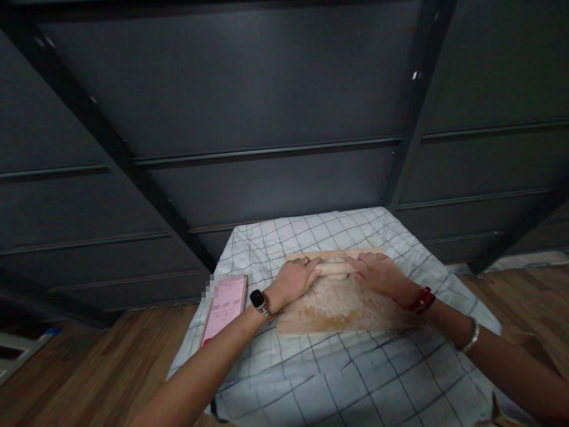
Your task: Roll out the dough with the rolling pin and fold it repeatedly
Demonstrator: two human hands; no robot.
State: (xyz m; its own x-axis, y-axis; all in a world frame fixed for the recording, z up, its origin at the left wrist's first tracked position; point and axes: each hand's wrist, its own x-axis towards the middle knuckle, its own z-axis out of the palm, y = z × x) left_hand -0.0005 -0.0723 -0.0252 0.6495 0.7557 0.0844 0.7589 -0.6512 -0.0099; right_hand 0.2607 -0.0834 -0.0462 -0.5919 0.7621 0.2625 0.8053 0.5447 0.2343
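Farthest left of the grip, low down on the brown wooden floor, a pale frame shows at the edge. Dark wall panels run from that side right across, beyond both hands. Nearer the grip, a white cloth with dark checked lines begins, reaching under and around everything held. On it, left of the left hand, lies a phone with a pink screen reading zeros. Next come a dark watch on the left wrist, and the left hand, wearing a ring; its fingers are closed over the left end of the rolling pin. The pin lies crosswise between the two hands, on top of pale dough, which seems to show just past and just before it, though blur hides its outline. Beneath the grip and toward the person spreads a floury wooden board. The right hand is closed over the pin's right end. Behind it, along the forearm, sit a red bracelet and then a silver bangle.
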